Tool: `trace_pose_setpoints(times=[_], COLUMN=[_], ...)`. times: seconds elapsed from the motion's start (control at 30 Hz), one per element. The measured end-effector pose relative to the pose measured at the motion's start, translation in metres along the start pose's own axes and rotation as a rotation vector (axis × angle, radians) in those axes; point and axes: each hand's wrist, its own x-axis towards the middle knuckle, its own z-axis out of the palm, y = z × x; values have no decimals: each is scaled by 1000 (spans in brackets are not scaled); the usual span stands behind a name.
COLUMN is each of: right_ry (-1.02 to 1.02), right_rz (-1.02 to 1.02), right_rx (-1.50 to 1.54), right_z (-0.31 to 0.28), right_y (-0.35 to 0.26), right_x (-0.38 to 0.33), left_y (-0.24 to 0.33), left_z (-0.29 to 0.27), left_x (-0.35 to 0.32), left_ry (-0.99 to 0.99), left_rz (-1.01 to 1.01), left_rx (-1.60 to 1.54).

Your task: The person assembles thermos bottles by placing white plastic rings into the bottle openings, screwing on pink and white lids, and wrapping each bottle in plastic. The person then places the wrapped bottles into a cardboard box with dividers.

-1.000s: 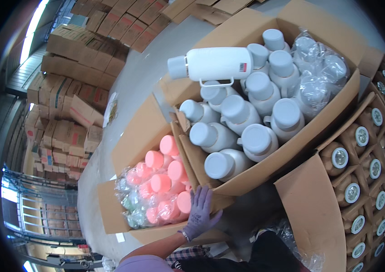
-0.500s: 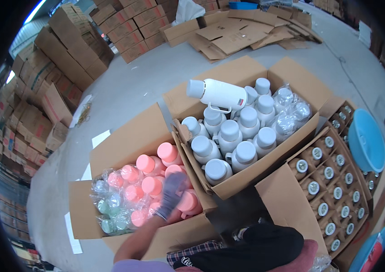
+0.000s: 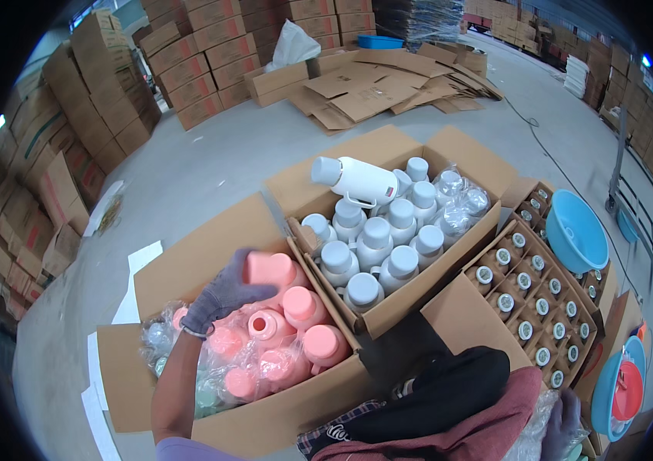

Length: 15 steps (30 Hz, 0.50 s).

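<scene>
My left hand (image 3: 223, 296), in a grey glove, is closed around the top of a pink flask (image 3: 271, 269) that stands above the others in a cardboard box (image 3: 188, 265). More pink flasks (image 3: 303, 303) and a few green ones, some in clear bags, fill that box. My right hand (image 3: 563, 419), also gloved, shows only partly at the lower right edge, beside crinkled clear plastic; its grip is hidden. A dark and red cloth (image 3: 449, 407) lies over my lap between the hands.
A second box (image 3: 388, 150) holds several white flasks, one white flask (image 3: 361, 180) lying across them. At right, a divided box of small capped jars (image 3: 530, 303), a blue basin (image 3: 576, 230), and blue and red lids (image 3: 622, 388). Stacked cartons and flattened cardboard (image 3: 372, 88) lie behind.
My view has tilted up toward the warehouse floor. My left hand has risen from the pink flasks at the box's front and closed on one flask's top.
</scene>
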Motion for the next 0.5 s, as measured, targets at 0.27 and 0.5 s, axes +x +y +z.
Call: trace_pose_setpoints(times=[0.27,0.5], right_ry=[-354,78], right_rz=[-618,-64], right_rx=[543,111], right_z=[161,32], right_y=[-165,-25], right_x=[-13,4], left_y=[-4,-351], left_z=[133,51], left_x=[-20,-3], left_ry=[-534,60], left_rz=[104,279], left_rx=[-300,806])
